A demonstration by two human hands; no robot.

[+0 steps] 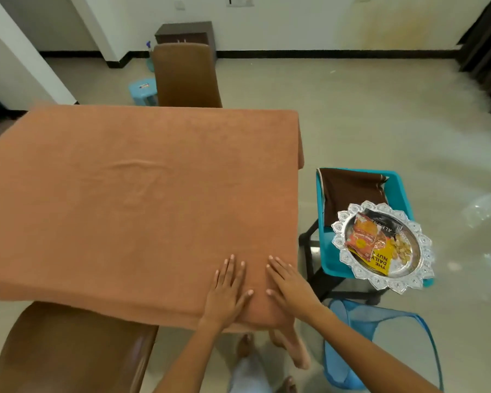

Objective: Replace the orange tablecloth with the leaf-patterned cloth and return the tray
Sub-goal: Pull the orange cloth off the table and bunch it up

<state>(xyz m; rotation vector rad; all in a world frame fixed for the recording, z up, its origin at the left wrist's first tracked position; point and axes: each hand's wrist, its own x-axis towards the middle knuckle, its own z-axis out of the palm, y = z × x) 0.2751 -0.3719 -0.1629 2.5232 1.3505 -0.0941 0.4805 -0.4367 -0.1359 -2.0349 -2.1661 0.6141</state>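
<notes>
orange tablecloth (131, 199) covers whole table, faint creases near middle. left hand (227, 290) and right hand (288, 285) both lie flat on cloth near its front right corner, fingers straight and spread, gripping nothing — hands close together, not touching. silver tray (420, 251) with snack packets (372, 242) sits on blue stool (400, 188) right of table, over dark folded cloth (349, 191) — leaf pattern cannot be made out. blue mesh basket (380, 344) on floor below. brown chair (184, 75) at far side.
</notes>
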